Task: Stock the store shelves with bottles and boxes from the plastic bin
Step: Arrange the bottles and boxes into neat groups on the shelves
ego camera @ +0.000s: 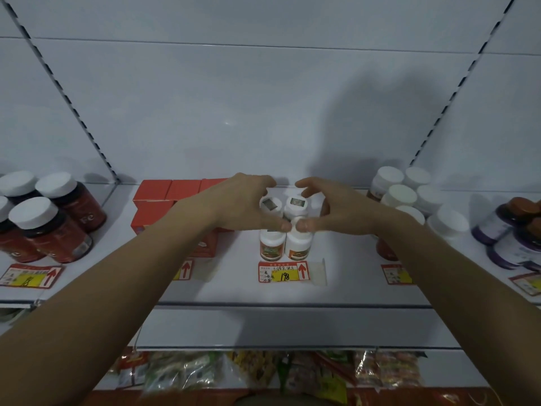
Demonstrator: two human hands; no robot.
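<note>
A tight cluster of small white bottles (296, 205) stands in the middle of the white shelf (292, 291). The two front bottles (272, 244) show orange and green labels. My left hand (243, 200) curls round the cluster from the left and my right hand (330, 206) from the right. Both thumbs meet at the front, on top of the front bottles. The plastic bin is not in view.
Orange-red boxes (167, 197) sit left of the cluster, dark red bottles with white caps (49, 224) further left. White-capped bottles (409, 194) and purple bottles (515, 235) stand at the right. Price tags (284, 272) line the shelf front. Packaged snacks (263, 373) fill the shelf below.
</note>
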